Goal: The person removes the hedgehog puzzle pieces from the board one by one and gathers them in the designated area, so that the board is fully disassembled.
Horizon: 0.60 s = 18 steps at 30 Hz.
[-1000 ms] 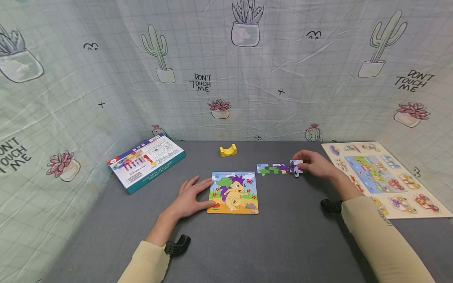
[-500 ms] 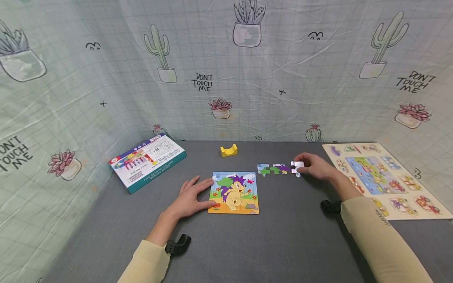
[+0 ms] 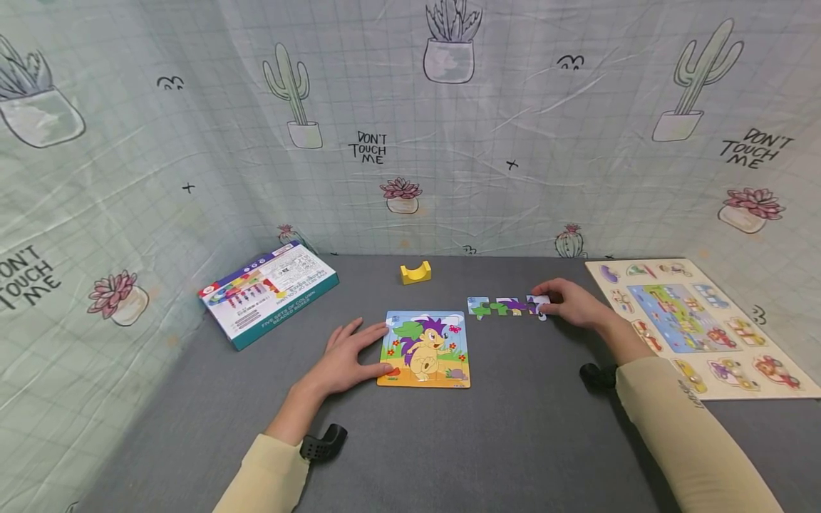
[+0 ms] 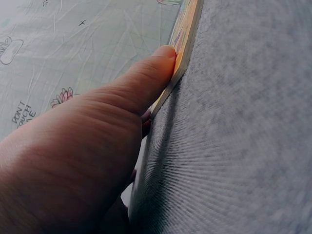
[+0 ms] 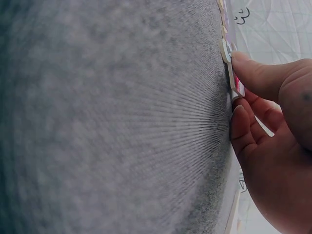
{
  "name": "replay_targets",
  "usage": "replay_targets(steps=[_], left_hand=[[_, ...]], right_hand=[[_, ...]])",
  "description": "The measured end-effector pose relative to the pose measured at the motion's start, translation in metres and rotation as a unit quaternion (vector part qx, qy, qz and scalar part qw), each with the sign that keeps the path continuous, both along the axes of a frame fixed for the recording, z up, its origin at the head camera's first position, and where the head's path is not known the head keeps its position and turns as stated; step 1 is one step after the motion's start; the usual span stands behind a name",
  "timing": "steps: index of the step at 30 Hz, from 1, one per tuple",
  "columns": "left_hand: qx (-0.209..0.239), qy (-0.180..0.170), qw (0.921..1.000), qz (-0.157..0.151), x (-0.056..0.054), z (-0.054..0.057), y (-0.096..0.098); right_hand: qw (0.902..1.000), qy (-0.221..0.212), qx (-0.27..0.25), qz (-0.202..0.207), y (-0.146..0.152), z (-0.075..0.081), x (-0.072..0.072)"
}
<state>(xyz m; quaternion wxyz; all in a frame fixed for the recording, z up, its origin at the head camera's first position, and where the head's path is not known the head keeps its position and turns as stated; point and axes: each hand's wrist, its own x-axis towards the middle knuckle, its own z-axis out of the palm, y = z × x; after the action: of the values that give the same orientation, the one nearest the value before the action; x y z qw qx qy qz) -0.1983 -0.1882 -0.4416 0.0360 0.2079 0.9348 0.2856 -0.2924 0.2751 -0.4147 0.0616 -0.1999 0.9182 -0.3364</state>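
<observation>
Sleeves and wrists: beige cloth sleeves [image 3: 688, 426], softly creased, each with a black plastic wrist mount [image 3: 324, 443] just past the cuff.
Tabletop: a matte, dark grey fabric surface [image 3: 513, 442], its fine weave plain in both wrist views.
Left hand: the left hand [image 3: 346, 362] lies with fingers extended and spread and the thumb apart, thumb tip resting on the board's edge; it encloses nothing.
Hedgehog board: a square, glossy puzzle board with a purple-spined hedgehog [image 3: 425, 350] lies flat beside that hand, unmoved over the last second; its pale cut edge shows at the left wrist.
Right hand: the right hand [image 3: 573, 304] has thumb and fingertips nearly together, pinching one piece.
Pinched piece: the small purple-and-white jigsaw piece [image 3: 534, 302] is at the right end of a strip, beyond the board and to its right. Half a second ago its slick face flashed white; now its purple print shows again, so its tilt seems to have changed. That suggests careful aligning; whether its edge interlocks, I cannot tell.
Strip: a short row of blue, green and purple jigsaw pieces [image 3: 508, 307], with knobs and notches, lies flat.
Side board: a large cream board with vehicle pictures [image 3: 802, 388] lies at far right.
Box: a flat, teal-sided cardboard box [image 3: 269, 296] sits at far left.
Block: a yellow block with a scooped top [image 3: 415, 278] stands near the backdrop.
Backdrop: wrinkled pale cloth printed with cacti [image 3: 487, 121].
</observation>
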Motion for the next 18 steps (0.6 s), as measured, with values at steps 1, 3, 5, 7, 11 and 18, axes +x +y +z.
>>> replay_targets(steps=[1,3,5,7,11,18], left_hand=[[0.000,0.000,1.0000,0.000,0.0001,0.0000,0.0000],[0.000,0.002,1.0000,-0.001,0.0003,0.0000,0.0000],[0.002,0.002,1.0000,-0.002,0.0003,0.0001,0.0001],[0.001,0.002,1.0000,-0.002,0.0000,-0.0002,0.0002],[-0.001,-0.002,1.0000,-0.001,-0.0007,-0.0007,0.0005],[-0.001,-0.001,1.0000,0.001,0.0002,-0.0002,0.0007]], right_hand=[[1.0000,0.003,0.000,0.002,0.0000,-0.0002,0.0001],[0.9999,0.008,0.001,0.006,0.0003,-0.0002,0.0008],[0.9999,0.009,0.001,0.006,0.0009,-0.0002,0.0016],[0.9999,0.010,0.002,0.008,0.0015,-0.0002,0.0028],[0.9999,0.008,0.002,0.010,0.0026,-0.0008,0.0050],[0.9996,-0.014,0.004,0.022,0.0026,0.0010,0.0066]])
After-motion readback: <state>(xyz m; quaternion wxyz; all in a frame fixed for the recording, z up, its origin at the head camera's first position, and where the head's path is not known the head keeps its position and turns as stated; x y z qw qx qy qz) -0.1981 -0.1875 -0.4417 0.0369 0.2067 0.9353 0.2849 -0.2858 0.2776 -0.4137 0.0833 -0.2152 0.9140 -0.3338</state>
